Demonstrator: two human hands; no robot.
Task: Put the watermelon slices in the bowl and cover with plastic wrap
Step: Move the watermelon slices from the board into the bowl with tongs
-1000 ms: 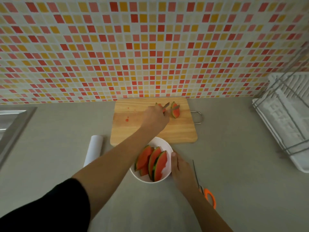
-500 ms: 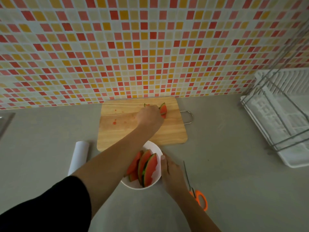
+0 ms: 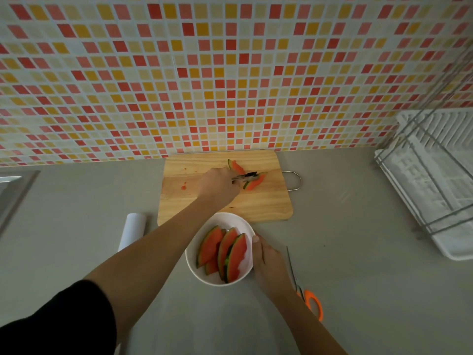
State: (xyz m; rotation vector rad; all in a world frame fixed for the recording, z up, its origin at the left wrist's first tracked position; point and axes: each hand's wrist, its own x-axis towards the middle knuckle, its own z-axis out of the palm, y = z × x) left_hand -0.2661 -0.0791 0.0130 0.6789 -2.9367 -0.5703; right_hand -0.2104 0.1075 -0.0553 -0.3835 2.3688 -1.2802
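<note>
A white bowl (image 3: 242, 222) stands on the counter in front of a wooden cutting board (image 3: 261, 206) and holds several watermelon slices (image 3: 225, 252). My left hand (image 3: 218, 185) reaches over the board and grips metal tongs (image 3: 244, 177). The tong tips clamp one watermelon slice (image 3: 254, 183) lying on the board; a second slice (image 3: 236, 166) lies just behind it. My right hand (image 3: 268, 262) rests against the bowl's right side, thumb at the rim. A white roll of plastic wrap (image 3: 131, 234) lies left of the bowl.
Orange-handled scissors (image 3: 311, 301) lie on the counter right of my right hand. A white dish rack (image 3: 435, 185) fills the right side. A sink edge (image 3: 12, 190) shows at far left. The tiled wall runs behind the board.
The view has shifted slightly. The tongs in my left hand now clamp the nearer slice on the board. My right hand stays at the bowl.
</note>
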